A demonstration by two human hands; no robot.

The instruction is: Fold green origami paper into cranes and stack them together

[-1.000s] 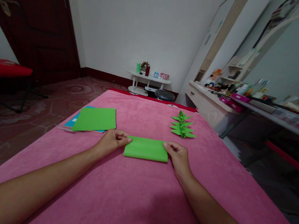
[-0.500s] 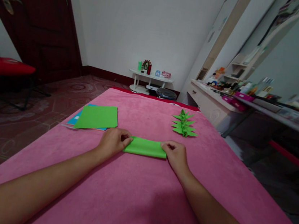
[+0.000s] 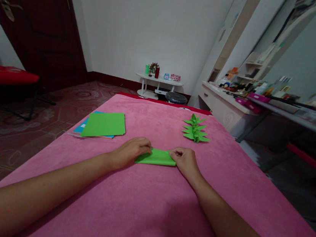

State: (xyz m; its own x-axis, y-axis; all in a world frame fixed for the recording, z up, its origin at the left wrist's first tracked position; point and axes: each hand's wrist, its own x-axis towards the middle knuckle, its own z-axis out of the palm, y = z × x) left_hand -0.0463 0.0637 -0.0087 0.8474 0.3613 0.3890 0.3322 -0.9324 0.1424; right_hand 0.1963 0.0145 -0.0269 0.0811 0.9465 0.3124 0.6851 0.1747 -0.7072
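Observation:
A bright green sheet of origami paper (image 3: 157, 158), folded over into a wide strip, lies on the pink cloth between my hands. My left hand (image 3: 132, 152) rests across the paper's left end with its fingers together, covering that corner. At the other end, my right hand (image 3: 185, 161) pinches the upper right corner between thumb and fingers. Beyond it to the right stand several folded green paper cranes (image 3: 195, 132) in a row. To the left sits a stack of coloured paper (image 3: 104, 124), green on top with blue showing beneath.
The pink cloth (image 3: 135, 212) covers the broad surface under my arms. A low white stand (image 3: 159, 81) holding small items is by the far wall. On the right is a cluttered dressing table (image 3: 229, 98); a red folding chair (image 3: 8, 74) stands left near the dark door (image 3: 37, 23).
My left hand has slid right and flattened onto the paper from its pinch at the left corner. The right hand keeps its hold. The view has shifted slightly.

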